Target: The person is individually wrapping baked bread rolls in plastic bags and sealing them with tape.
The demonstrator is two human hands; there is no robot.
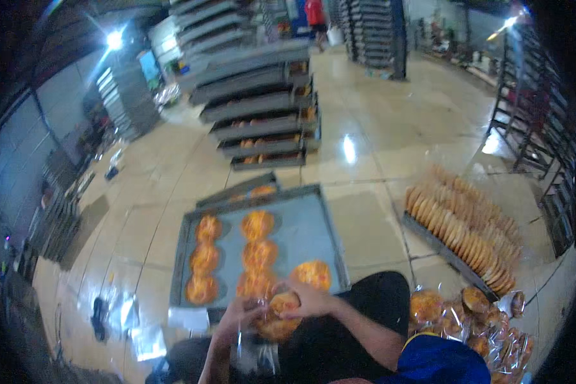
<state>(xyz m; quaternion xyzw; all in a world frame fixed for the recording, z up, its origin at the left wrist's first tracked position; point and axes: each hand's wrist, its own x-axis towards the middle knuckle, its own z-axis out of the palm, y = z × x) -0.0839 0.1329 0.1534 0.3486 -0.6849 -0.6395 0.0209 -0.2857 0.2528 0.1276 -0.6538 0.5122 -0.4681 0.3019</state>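
In front of me my right hand grips a round bread bun with a browned, orange-red topping. My left hand is at the bun's left, on a clear plastic bag that hangs down over my lap. Another bun shows just below my hands; blur hides whether it lies inside the bag. Beyond them lies a dark metal baking tray with topped buns in two rows on its left and middle. A single bun sits at the tray's near right corner.
Bagged buns are heaped on the tiled floor at my right. Past them, flat round breads stand in rows on a dark tray. Stacked trays rise ahead. A metal rack stands right; a person is far off.
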